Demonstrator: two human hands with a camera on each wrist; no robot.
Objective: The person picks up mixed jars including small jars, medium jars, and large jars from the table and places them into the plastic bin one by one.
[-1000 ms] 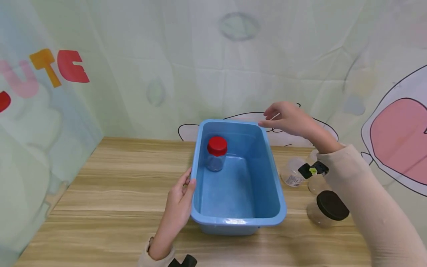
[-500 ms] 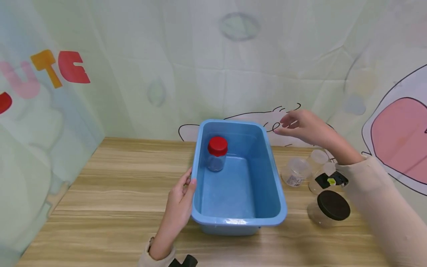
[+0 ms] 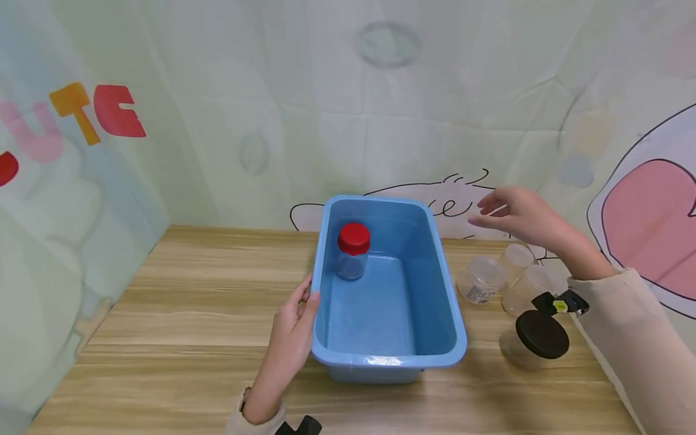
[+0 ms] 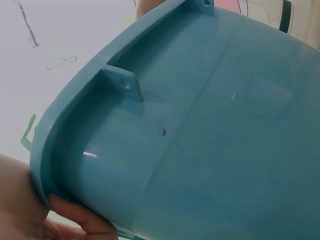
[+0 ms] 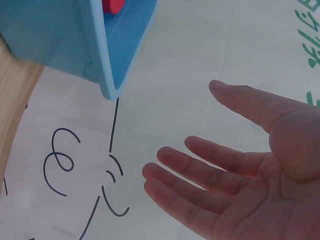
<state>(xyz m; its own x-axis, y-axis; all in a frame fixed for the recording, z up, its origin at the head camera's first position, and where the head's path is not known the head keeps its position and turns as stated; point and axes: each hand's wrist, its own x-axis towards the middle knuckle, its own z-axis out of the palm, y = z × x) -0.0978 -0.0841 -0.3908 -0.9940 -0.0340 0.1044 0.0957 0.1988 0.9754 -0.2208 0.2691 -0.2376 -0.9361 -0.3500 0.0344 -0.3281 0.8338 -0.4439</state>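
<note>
A blue plastic basin [image 3: 375, 360] stands on the wooden table, and inside it, near the back left, sits a clear jar with a red lid [image 3: 353, 238]. My left hand [image 3: 290, 332] grips the basin's left rim, thumb on top and fingers beneath; the left wrist view shows those fingers [image 4: 80, 215] under the rim's edge. Holding nothing, my right hand [image 3: 522, 217] hovers in the air to the right of the basin's far corner. In the right wrist view its palm [image 5: 240, 195] faces the camera with the fingers loosely extended.
Right of the basin are a clear jar with a black lid [image 3: 542, 334], a small clear tub with a label [image 3: 482, 281] and clear containers [image 3: 516, 260] behind. A printed cloth backdrop [image 3: 261, 90] rises behind the wooden table [image 3: 190, 314].
My right hand has moved rightward and slightly down, away from the basin's far right corner, uncovering more of the clear containers. My left hand and the basin have stayed put.
</note>
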